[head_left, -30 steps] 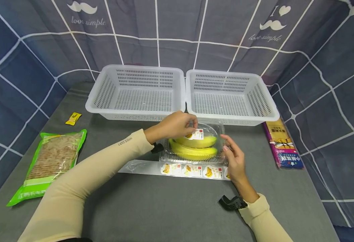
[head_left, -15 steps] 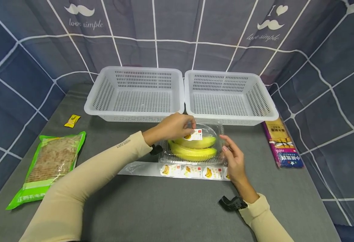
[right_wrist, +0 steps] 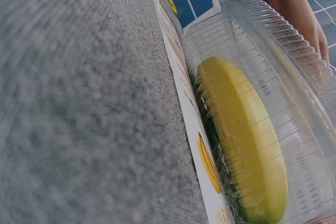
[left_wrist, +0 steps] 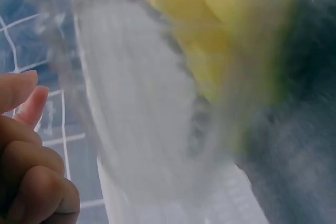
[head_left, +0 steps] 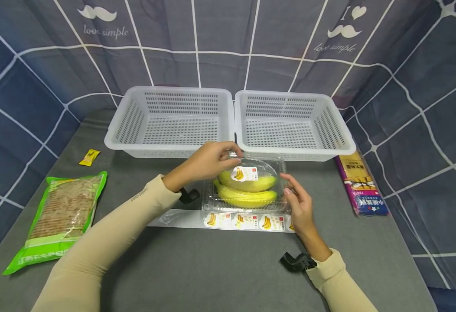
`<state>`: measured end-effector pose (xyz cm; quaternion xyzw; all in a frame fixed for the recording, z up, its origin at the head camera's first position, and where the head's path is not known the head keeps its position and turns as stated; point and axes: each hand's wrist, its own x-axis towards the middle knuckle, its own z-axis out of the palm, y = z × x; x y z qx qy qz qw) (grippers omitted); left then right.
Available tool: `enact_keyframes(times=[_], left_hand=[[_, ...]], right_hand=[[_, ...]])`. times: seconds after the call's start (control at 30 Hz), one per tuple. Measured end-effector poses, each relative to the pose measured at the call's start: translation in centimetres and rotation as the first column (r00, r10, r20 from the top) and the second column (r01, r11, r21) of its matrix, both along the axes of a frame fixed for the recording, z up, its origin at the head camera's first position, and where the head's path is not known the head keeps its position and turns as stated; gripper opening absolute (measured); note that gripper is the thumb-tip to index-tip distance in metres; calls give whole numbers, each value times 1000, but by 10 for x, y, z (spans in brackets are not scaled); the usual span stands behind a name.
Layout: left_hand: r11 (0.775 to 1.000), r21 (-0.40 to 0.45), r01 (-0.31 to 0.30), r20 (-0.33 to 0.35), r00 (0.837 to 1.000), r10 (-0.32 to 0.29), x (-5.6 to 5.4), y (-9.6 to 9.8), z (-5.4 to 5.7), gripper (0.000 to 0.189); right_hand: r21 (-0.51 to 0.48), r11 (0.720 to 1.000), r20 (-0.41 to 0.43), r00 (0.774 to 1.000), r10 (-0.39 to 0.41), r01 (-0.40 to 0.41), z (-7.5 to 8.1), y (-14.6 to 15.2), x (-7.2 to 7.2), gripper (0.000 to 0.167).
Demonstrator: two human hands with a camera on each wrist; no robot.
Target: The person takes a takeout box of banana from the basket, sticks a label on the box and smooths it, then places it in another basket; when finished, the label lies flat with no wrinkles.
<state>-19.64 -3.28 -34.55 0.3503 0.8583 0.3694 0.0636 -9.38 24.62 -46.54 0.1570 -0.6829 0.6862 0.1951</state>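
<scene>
A clear plastic clamshell box (head_left: 281, 167) with bananas (head_left: 247, 199) inside sits in front of the baskets. On its lid lies a white banana-print sticker (head_left: 245, 173). My left hand (head_left: 208, 162) is over the box's far left corner, thumb and forefinger apart with nothing between them; the left wrist view shows its other fingers (left_wrist: 39, 182) curled loosely. With forefinger and thumb extended, my right hand (head_left: 301, 206) touches the box's right edge. A strip of banana stickers (head_left: 233, 221) lies along the box's near side, its right end partly hidden by the right hand.
Two white perforated baskets, the left one (head_left: 173, 151) and the right one (head_left: 294, 155), stand side by side behind the box. A green-edged bag (head_left: 62, 208) and a small yellow packet (head_left: 89, 157) lie left. A pasta packet (head_left: 362, 184) lies right.
My left hand has let go of the sticker, which now lies on the lid, and has drawn back to the left. The right hand stays at the box's edge.
</scene>
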Motion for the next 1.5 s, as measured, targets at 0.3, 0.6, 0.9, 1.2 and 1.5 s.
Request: enact_keyframes(times=[0.3, 0.6, 0.9, 1.2, 1.5], left_hand=[[964, 163, -208, 11, 978, 209, 29, -45, -25, 20], [944, 150, -295, -68, 949, 308, 58, -56, -65, 56], [933, 232, -276, 136, 959, 249, 67, -49, -78, 62], [919, 265, -290, 198, 950, 243, 68, -45, -85, 61], [881, 407, -242, 233, 960, 156, 67, -41, -92, 52]], right_hand=[[8, 1000, -3, 1000, -5, 5, -1, -1, 0, 37], [-3, 1000, 10, 1000, 0, 0, -1, 0, -1, 37], [-3, 1000, 5, 1000, 1, -1, 2, -1, 0, 37], [1, 1000, -8, 1000, 16, -16, 3, 1, -1, 36], [13, 1000, -52, 999, 3, -3, 6, 1, 0, 38]])
